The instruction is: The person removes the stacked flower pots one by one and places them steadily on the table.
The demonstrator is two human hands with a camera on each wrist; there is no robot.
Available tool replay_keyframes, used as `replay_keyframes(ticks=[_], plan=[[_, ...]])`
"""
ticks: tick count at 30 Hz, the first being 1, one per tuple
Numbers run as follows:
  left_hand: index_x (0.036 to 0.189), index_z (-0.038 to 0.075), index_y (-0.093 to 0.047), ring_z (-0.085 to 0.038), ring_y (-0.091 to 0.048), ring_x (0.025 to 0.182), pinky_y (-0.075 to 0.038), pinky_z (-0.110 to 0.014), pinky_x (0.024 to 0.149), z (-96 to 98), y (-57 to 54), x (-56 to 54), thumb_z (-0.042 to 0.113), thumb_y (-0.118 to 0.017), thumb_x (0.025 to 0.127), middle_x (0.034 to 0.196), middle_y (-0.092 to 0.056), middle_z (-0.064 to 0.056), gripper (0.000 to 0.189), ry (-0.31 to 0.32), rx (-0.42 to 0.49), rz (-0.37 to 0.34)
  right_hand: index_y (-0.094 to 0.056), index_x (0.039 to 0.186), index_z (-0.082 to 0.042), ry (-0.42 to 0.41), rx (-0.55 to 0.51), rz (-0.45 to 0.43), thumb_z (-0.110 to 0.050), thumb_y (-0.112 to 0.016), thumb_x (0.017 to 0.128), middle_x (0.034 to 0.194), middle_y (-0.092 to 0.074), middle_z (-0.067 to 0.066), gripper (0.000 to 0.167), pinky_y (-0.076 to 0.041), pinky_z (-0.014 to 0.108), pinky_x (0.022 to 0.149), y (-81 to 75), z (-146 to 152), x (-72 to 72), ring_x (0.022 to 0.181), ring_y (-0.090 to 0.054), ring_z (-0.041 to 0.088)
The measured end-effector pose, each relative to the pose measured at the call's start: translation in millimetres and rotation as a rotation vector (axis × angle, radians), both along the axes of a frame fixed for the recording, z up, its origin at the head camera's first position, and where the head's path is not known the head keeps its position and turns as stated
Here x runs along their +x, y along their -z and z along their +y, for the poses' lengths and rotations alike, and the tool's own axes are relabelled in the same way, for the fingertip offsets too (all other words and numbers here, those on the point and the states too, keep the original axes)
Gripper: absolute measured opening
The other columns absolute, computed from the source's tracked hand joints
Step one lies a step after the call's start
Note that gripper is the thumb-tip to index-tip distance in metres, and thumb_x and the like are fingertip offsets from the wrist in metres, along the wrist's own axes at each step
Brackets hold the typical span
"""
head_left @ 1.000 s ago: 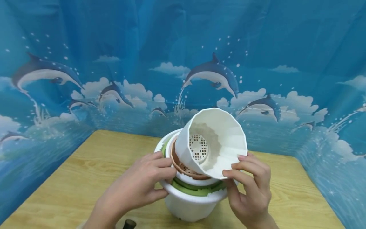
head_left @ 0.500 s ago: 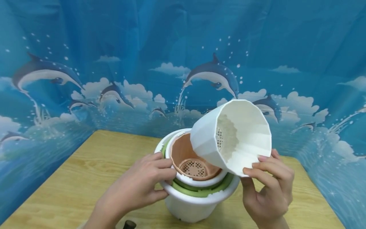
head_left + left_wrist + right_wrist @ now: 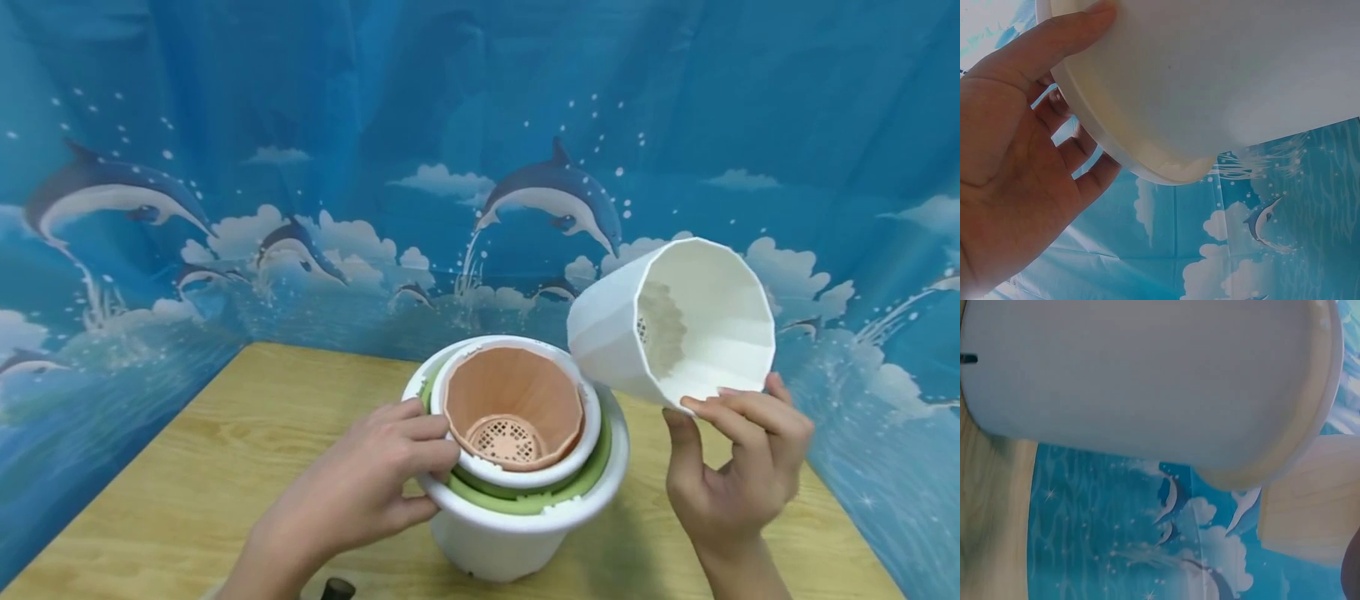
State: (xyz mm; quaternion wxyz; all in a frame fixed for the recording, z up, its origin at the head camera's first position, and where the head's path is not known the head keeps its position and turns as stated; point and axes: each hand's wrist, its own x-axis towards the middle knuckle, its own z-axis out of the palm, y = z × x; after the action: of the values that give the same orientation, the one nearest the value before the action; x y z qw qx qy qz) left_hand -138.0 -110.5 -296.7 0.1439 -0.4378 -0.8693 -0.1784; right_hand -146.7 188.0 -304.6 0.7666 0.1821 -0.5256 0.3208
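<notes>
The small pot [image 3: 667,325] is in the right hand [image 3: 738,458], which pinches its rim from below between thumb and fingers. The small pot is held tilted in the air above the table [image 3: 300,400], its mouth turned toward the table's right edge and its base toward the other pots. In the head view its base end overlaps the line of their rims; whether it touches them I cannot tell.

The left hand [image 3: 393,467] grips the left side of the big pot [image 3: 498,550], fingers bent over the rims. The big pot stands upright between the table's left and right edges, with the far edge behind it. Nested inside it are the green pot [image 3: 517,503], the middle pot [image 3: 591,408] and, innermost, the brown pot [image 3: 517,379], with a grid of holes in its floor.

The left wrist view shows what the head view hides: the thumb laid along the big pot's outer wall, below the rim. The right wrist view shows a dark mark low on that wall and the small pot's side beyond the rim.

Half a second ago the small pot covered part of the brown pot's mouth; now it is higher and nearer the table's right edge, and that mouth is uncovered. The left hand has kept its grip.
</notes>
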Motion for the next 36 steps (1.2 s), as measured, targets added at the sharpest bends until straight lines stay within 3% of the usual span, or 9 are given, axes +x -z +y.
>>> replay_keyframes(ticks=[8, 13, 17, 25, 32, 36], plan=[[0.078, 0.032, -0.055, -0.004, -0.043, 0.086, -0.045, -0.030, 0.078, -0.7, 1.1, 0.4, 0.027, -0.087, 0.074, 0.085, -0.049, 0.024, 0.032, -0.003, -0.006, 0.002, -0.066, 0.078, 0.006, 0.030, 0.023, -0.085, -0.033, -0.077, 0.087, 0.085, -0.059, 0.019, 0.042, -0.041, 0.059, 0.104, 8.7, 20, -11.7, 0.088, -0.053, 0.039], [0.078, 0.032, -0.055, -0.004, -0.044, 0.086, -0.046, -0.031, 0.079, -0.8, 1.0, 1.3, 0.026, -0.086, 0.073, 0.084, -0.050, 0.023, 0.032, -0.004, 0.000, 0.010, -0.069, 0.080, 0.007, 0.070, 0.076, -0.155, -0.039, -0.076, 0.087, 0.081, -0.058, 0.024, 0.046, -0.044, 0.049, 0.097, 15.5, 33, -20.7, 0.080, -0.048, 0.048], [0.079, 0.032, -0.055, -0.004, -0.044, 0.086, -0.046, -0.031, 0.079, -0.2, 0.0, 1.2, 0.027, -0.087, 0.074, 0.084, -0.050, 0.023, 0.032, -0.010, -0.003, 0.005, -0.069, 0.080, 0.007, 0.101, 0.137, -0.230, -0.037, -0.072, 0.089, 0.081, -0.058, 0.026, 0.045, -0.038, 0.040, 0.088, 19.1, 45, -27.0, 0.076, -0.046, 0.049], [0.078, 0.032, -0.055, -0.005, -0.043, 0.085, -0.045, -0.030, 0.078, 0.9, 0.2, 1.4, 0.028, -0.086, 0.074, 0.084, -0.048, 0.023, 0.032, -0.010, -0.018, 0.016, -0.073, 0.088, 0.004, 0.180, 0.261, -0.541, -0.025, -0.069, 0.079, 0.081, -0.060, 0.022, 0.030, -0.028, 0.051, 0.070, 39.7, 76, -35.5, 0.078, -0.052, 0.044], [0.082, 0.032, -0.058, -0.005, -0.043, 0.084, -0.044, -0.030, 0.079, -0.2, 1.4, 1.9, 0.025, -0.086, 0.074, 0.087, -0.052, 0.023, 0.030, -0.002, -0.001, 0.041, -0.074, 0.093, -0.001, 0.216, 0.310, -0.829, -0.011, -0.077, 0.076, 0.087, -0.062, 0.014, 0.019, -0.031, 0.047, 0.066, 53.9, 90, -38.4, 0.082, -0.054, 0.035], [0.084, 0.032, -0.060, -0.005, -0.044, 0.085, -0.045, -0.031, 0.080, -0.3, 1.6, 2.0, 0.025, -0.086, 0.074, 0.089, -0.054, 0.023, 0.029, 0.000, 0.010, 0.048, -0.074, 0.095, -0.004, 0.255, 0.320, -0.913, -0.010, -0.080, 0.076, 0.090, -0.064, 0.013, 0.021, -0.035, 0.051, 0.067, 61.1, 94, -42.4, 0.084, -0.055, 0.035]])
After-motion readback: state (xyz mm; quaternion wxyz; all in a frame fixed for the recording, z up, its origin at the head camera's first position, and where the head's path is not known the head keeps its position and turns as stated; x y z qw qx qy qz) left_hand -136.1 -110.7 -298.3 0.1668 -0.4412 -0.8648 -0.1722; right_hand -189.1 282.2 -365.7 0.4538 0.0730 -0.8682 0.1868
